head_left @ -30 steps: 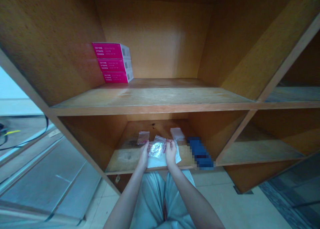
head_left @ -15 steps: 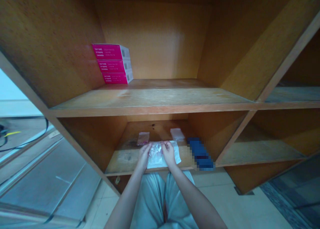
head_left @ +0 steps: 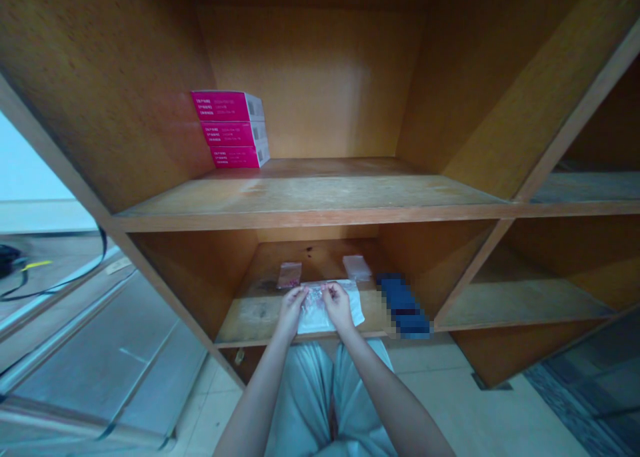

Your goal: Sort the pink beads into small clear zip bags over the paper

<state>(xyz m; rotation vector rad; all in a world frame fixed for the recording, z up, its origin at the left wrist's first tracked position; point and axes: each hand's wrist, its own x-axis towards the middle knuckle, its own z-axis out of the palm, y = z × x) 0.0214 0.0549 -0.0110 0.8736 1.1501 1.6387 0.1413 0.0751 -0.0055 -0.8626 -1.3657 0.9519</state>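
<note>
My left hand (head_left: pixel 291 312) and my right hand (head_left: pixel 338 307) are over the lower shelf, both with fingers pinched. Between them they hold a small clear plastic bag (head_left: pixel 315 300) by its two sides. Something pinkish shows near the fingertips, too small to name. Beneath the bag lies a flat white packet or sheet (head_left: pixel 355 304), partly covered by my hands. Just behind my left hand is a small clear bag with reddish bits (head_left: pixel 289 275). A whitish clear bag (head_left: pixel 357 268) rests behind my right hand.
Three pink boxes (head_left: pixel 233 134) are stacked on the upper shelf (head_left: pixel 320 194) at the left. A blurred-out dark blue object (head_left: pixel 404 305) lies right of the white packet. Wooden dividers (head_left: pixel 473 274) flank the lower compartment. Glass panels (head_left: pixel 115 350) lean at the left.
The view has shifted slightly, so the scene sits a little further right at the left side. Both hands stay on the clear bag, with the left fingertips raised slightly.
</note>
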